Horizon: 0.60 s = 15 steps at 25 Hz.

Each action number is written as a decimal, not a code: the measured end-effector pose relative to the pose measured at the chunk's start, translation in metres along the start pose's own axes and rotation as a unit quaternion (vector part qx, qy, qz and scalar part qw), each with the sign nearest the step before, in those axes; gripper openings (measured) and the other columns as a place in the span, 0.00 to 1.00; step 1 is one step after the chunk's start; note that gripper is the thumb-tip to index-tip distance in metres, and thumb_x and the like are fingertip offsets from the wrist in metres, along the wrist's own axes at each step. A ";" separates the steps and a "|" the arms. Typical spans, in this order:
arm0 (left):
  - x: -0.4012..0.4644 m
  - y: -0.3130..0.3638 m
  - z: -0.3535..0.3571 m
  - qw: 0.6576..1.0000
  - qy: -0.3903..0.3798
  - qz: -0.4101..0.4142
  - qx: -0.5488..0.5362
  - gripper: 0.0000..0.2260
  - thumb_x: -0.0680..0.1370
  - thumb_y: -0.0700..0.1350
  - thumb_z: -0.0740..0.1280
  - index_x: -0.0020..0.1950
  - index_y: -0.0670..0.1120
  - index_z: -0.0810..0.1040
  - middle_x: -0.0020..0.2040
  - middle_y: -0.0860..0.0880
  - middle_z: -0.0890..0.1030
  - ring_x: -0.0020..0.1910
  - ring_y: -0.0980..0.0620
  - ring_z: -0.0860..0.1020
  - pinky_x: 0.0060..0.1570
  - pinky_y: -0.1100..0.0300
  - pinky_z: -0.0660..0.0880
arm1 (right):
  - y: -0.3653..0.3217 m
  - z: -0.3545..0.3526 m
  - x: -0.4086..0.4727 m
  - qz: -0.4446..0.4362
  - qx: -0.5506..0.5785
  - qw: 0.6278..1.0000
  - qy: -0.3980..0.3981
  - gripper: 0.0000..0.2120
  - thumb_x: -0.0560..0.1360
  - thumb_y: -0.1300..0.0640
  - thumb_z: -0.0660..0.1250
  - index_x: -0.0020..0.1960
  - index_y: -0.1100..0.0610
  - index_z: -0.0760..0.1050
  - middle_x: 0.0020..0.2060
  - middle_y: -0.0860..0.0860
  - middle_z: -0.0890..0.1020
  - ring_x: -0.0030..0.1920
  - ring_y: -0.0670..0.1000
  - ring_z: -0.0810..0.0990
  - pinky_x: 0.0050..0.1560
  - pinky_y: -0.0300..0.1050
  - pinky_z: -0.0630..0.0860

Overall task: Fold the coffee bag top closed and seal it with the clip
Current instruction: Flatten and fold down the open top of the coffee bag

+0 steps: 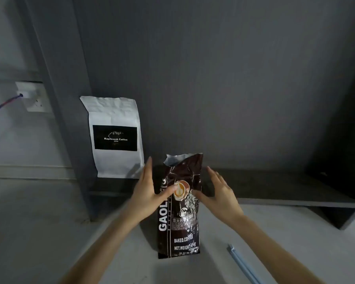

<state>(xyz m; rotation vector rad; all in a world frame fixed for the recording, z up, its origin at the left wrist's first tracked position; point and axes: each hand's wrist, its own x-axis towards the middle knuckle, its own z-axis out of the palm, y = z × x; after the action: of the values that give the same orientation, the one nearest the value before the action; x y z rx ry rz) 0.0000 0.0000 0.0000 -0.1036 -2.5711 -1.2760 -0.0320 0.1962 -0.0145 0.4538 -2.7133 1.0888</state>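
Observation:
A dark brown coffee bag (179,226) stands upright on the pale counter, its top open with the silver lining showing. My left hand (147,191) rests against the bag's left side, thumb on the front near the logo, fingers spread. My right hand (218,191) is at the bag's right side with fingers apart; its thumb touches the bag's right edge. A long light-blue sealing clip (244,265) lies on the counter at the lower right, apart from both hands.
A white coffee bag (116,160) with a black label leans against the dark back panel to the left. A dark shelf (285,193) runs behind the brown bag. A wall socket (35,97) with a plugged cable sits far left.

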 end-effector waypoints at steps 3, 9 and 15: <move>0.004 -0.006 0.012 0.997 -0.032 0.032 -0.070 0.37 0.68 0.53 0.69 0.71 0.48 0.54 0.69 0.47 0.67 0.67 0.53 0.66 0.67 0.52 0.66 | -0.003 0.014 0.003 0.009 0.076 0.997 -0.005 0.38 0.66 0.43 0.69 0.70 0.47 0.55 0.65 0.51 0.71 0.44 0.38 0.76 0.43 0.21 0.69; -0.002 -0.014 0.025 0.991 -0.040 0.032 -0.125 0.29 0.72 0.49 0.67 0.69 0.50 0.58 0.55 0.66 0.70 0.51 0.79 0.68 0.46 0.83 0.65 | 0.001 0.029 -0.003 0.020 0.122 0.992 0.016 0.32 0.68 0.53 0.71 0.68 0.53 0.62 0.68 0.50 0.69 0.58 0.44 0.73 0.53 0.27 0.67; -0.011 -0.010 0.031 0.993 -0.011 0.025 -0.119 0.28 0.74 0.46 0.64 0.71 0.46 0.56 0.64 0.52 0.71 0.57 0.66 0.70 0.48 0.82 0.65 | 0.002 0.035 -0.016 0.056 0.173 0.983 0.031 0.20 0.70 0.57 0.69 0.61 0.52 0.72 0.71 0.45 0.64 0.64 0.41 0.66 0.57 0.28 0.62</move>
<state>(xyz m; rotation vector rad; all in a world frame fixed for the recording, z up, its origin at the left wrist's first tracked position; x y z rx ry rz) 0.0019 0.0187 -0.0286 -0.2296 -2.4082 -1.5640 -0.0193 0.1767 -0.0450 0.3105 -2.5258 1.5879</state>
